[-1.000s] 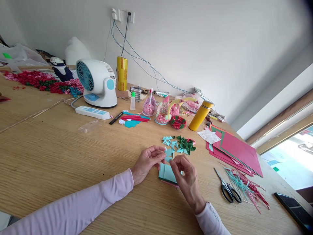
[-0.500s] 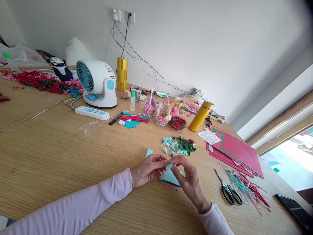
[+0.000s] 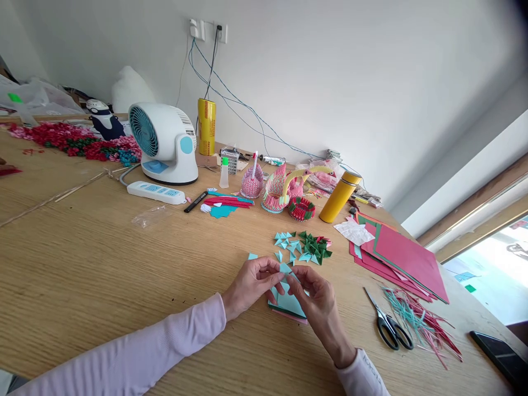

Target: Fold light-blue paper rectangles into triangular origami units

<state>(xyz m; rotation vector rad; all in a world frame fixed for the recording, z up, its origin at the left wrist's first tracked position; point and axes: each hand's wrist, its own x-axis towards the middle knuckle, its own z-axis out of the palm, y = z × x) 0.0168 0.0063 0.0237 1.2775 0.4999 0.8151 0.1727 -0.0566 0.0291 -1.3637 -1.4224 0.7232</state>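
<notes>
Between my fingertips is a small light blue paper piece point(image 3: 285, 268), partly folded. My left hand point(image 3: 256, 285) pinches it from the left, and my right hand point(image 3: 315, 291) grips it from the right with thumb and finger. Under my hands lies a stack of light blue paper point(image 3: 291, 306), with green and pink sheets at its lower edge. A light blue strip point(image 3: 252, 256) shows just behind my left hand. Farther back are several folded light blue triangles point(image 3: 284, 242) beside a heap of dark green triangles point(image 3: 315, 247).
Scissors point(image 3: 388, 322) and shredded paper strips point(image 3: 421, 322) lie to the right, near a phone point(image 3: 497, 352). Behind them are coloured sheets point(image 3: 408, 256) and a yellow bottle point(image 3: 340, 197). Paper swans point(image 3: 275, 190), a power strip point(image 3: 155, 192) and a fan point(image 3: 165, 143) stand farther back.
My fingers have shifted on the small paper piece, and its top now stands up more visibly between them. The right fingers have curled lower. The view has tilted slightly.
</notes>
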